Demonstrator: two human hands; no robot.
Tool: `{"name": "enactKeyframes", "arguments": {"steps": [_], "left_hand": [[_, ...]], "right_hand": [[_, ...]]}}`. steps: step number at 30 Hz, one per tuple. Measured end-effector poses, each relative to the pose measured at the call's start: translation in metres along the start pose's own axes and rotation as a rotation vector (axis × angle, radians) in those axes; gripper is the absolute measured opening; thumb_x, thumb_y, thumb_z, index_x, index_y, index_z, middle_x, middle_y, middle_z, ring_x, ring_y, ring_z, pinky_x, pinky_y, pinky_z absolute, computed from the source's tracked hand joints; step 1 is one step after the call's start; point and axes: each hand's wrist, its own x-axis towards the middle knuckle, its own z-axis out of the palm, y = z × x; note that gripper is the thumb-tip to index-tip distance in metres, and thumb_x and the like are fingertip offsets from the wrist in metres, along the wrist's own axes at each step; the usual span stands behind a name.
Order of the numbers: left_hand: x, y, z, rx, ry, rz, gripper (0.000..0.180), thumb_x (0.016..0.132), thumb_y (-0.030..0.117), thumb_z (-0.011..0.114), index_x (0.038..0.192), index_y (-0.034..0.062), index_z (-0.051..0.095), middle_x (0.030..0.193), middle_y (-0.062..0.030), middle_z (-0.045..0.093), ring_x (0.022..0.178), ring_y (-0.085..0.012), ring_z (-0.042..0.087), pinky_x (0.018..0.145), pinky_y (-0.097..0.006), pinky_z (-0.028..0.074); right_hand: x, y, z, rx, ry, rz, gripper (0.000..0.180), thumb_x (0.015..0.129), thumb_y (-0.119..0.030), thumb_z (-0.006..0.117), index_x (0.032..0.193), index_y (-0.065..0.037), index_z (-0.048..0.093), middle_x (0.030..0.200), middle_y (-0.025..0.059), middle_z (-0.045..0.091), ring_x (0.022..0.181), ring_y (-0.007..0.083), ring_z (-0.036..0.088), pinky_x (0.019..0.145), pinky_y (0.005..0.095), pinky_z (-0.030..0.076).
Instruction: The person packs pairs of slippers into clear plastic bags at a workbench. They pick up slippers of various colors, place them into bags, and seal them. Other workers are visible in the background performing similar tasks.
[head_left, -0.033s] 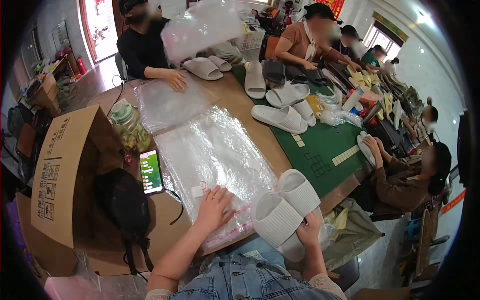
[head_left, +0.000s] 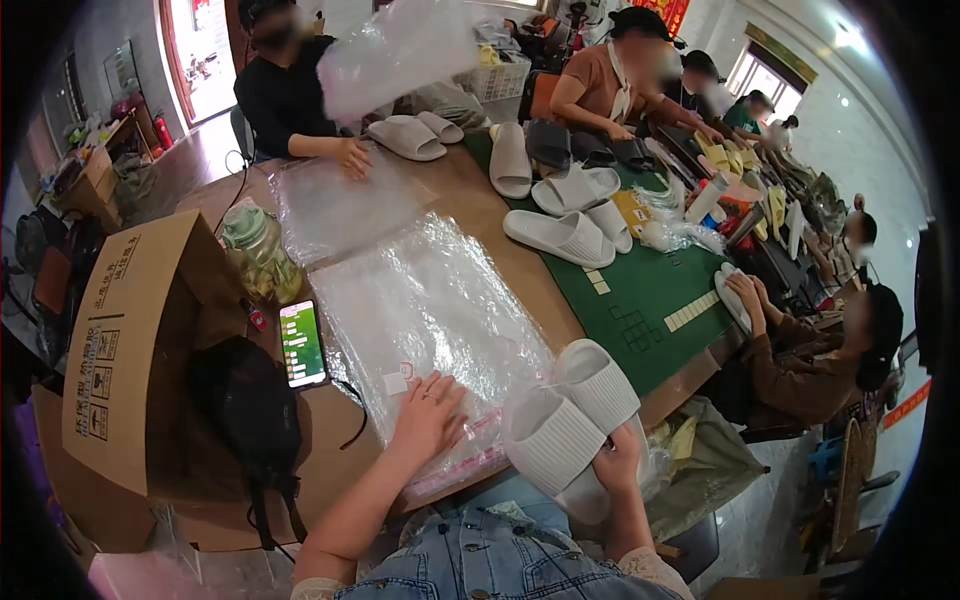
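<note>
My left hand (head_left: 432,418) lies flat with its fingers apart on a stack of clear plastic bags (head_left: 430,300), beside a small white label (head_left: 396,382) with a red mark. At the table's near edge my right hand (head_left: 618,455) grips a pair of light grey slide sandals. The two sit side by side: the nearer slide (head_left: 552,440) overlaps the other slide (head_left: 598,378), and both have ribbed straps. Their undersides and some of my right fingers are hidden.
To the left stand an open cardboard box (head_left: 120,340), a black bag (head_left: 245,410), a phone (head_left: 302,345) and a lidded jar (head_left: 260,250). More slides (head_left: 565,238) rest on the green mat (head_left: 620,310). Co-workers sit around, one raising a plastic bag (head_left: 400,60) across the table.
The plastic bag raised by the co-worker across the table has shifted slightly, and that person's lower hand has lifted a little. My hands and the slides stay nearly where they were.
</note>
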Motion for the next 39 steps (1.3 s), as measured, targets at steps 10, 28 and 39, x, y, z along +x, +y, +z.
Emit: {"name": "enactKeyframes", "arguments": {"steps": [10, 28, 39], "left_hand": [[0.006, -0.001, -0.013, -0.415, 0.143, -0.141, 0.033, 0.096, 0.014, 0.059, 0.128, 0.0077, 0.067, 0.139, -0.0175, 0.06, 0.124, -0.0366, 0.059, 0.109, -0.045, 0.043], [0.006, 0.029, -0.042, -0.415, 0.03, 0.424, 0.04, 0.093, 0.013, 0.059, 0.133, 0.0099, 0.064, 0.152, -0.0081, 0.051, 0.144, -0.0354, 0.042, 0.117, -0.053, 0.033], [0.008, 0.032, -0.053, -0.625, -0.011, 0.506, 0.037, 0.096, 0.01, 0.055, 0.131, 0.0036, 0.065, 0.146, -0.0119, 0.057, 0.138, -0.0361, 0.049, 0.113, -0.048, 0.04]], "right_hand": [[0.001, -0.024, 0.009, 0.011, -0.348, -0.265, 0.037, 0.071, -0.013, 0.075, 0.108, -0.005, 0.07, 0.097, 0.0158, 0.068, 0.085, 0.0366, 0.067, 0.07, 0.0431, 0.054], [0.045, -0.056, 0.126, -0.185, -0.346, -0.203, 0.021, 0.084, -0.018, 0.068, 0.09, 0.0, 0.059, 0.093, 0.0234, 0.061, 0.089, 0.0436, 0.062, 0.077, 0.0534, 0.05], [0.138, -0.066, 0.22, -0.233, -0.242, -0.102, 0.033, 0.094, -0.032, 0.062, 0.093, 0.001, 0.062, 0.094, 0.024, 0.062, 0.094, 0.0429, 0.062, 0.08, 0.0521, 0.051]]}}
